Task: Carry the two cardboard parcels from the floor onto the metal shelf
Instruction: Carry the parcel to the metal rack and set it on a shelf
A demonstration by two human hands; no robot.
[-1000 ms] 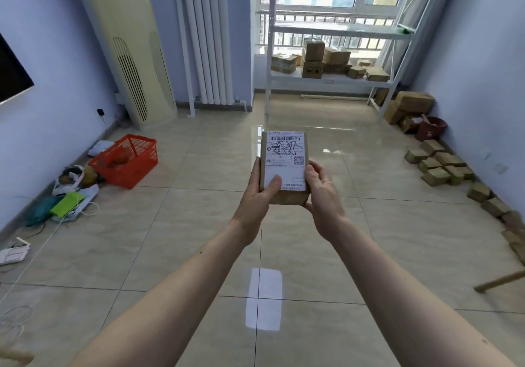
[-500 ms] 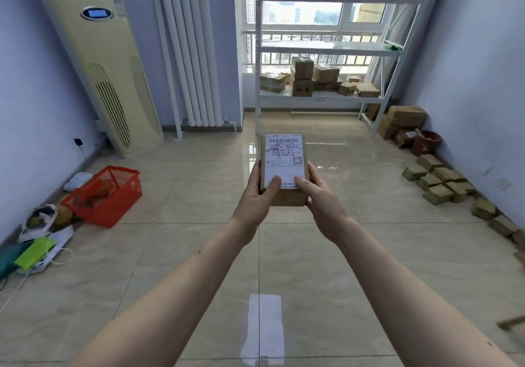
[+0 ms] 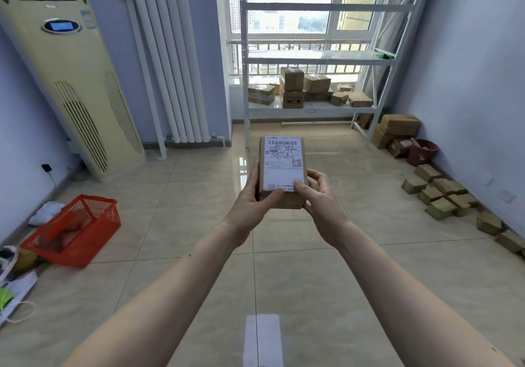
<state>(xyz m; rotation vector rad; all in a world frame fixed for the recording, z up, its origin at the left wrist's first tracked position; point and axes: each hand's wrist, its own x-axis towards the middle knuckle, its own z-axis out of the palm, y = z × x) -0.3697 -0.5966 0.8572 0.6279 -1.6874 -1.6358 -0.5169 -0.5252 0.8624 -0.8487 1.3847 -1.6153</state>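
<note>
I hold a small cardboard parcel [image 3: 282, 168] with a white shipping label on top, out in front of me at chest height. My left hand [image 3: 254, 200] grips its left side with the thumb on the label's near edge. My right hand [image 3: 318, 196] grips its right side, thumb on the label's near corner. The white metal shelf [image 3: 312, 61] stands ahead by the window. Its lower level [image 3: 309, 108] carries several cardboard boxes, and its middle level looks bare.
Small cardboard parcels [image 3: 439, 193] lie in a row along the right wall, with bigger boxes [image 3: 397, 128] and a red bucket [image 3: 422, 152] by the shelf's right leg. A red basket [image 3: 75, 230] sits on the left floor. An air conditioner [image 3: 65, 82] and radiator [image 3: 170, 62] stand at the left.
The view has tilted up and moved toward the shelf, which looks larger now. The parcel stays held in both hands in front of me.
</note>
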